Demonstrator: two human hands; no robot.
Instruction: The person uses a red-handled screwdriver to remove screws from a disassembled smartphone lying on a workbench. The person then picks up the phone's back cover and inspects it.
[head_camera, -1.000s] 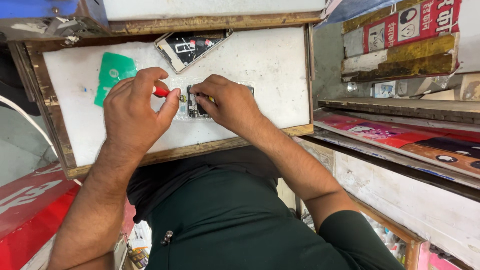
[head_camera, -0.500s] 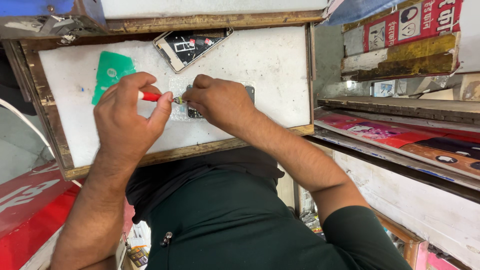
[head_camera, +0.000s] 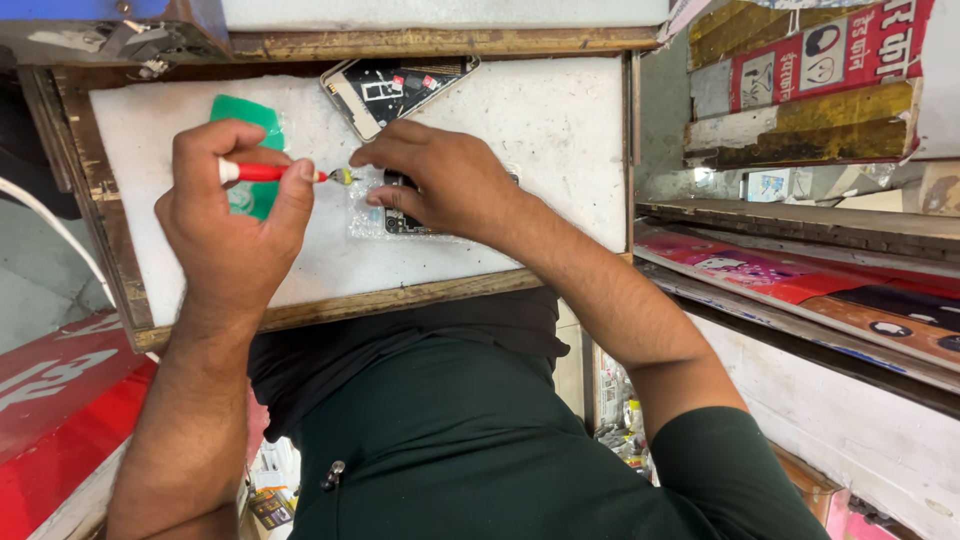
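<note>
Far left there's a red panel (head_camera: 50, 420) with a big white marking, cut off by the frame so I can't tell what it belongs to. Then the work board (head_camera: 560, 130), white top in a worn wooden frame. Near its left edge a green plastic card (head_camera: 248, 112) lies flat, mostly hidden behind the left hand (head_camera: 228, 215). That hand is curled around a small screwdriver (head_camera: 268, 172) with a red and white handle, thumb and fingers pinching it, tip pointing right and meeting the fingertips of the right hand (head_camera: 450, 180). The tip itself is tiny, hard to say if there's a screw on it. The right hand is cupped over a small dark phone part (head_camera: 398, 222) lying on a clear plastic sheet around the middle of the board; fingers bunched at the screwdriver tip, and the part is almost entirely covered, so no clue what it looks like. At the board's back edge sits an opened phone (head_camera: 395, 85), tilted, dark insides showing. Off the right edge there are stacked boxes (head_camera: 800, 90), red and mustard yellow with round white symbols, partly cropped at the top corner. Below them, flat red and pink printed packs (head_camera: 800, 290) lie along a shelf.
</note>
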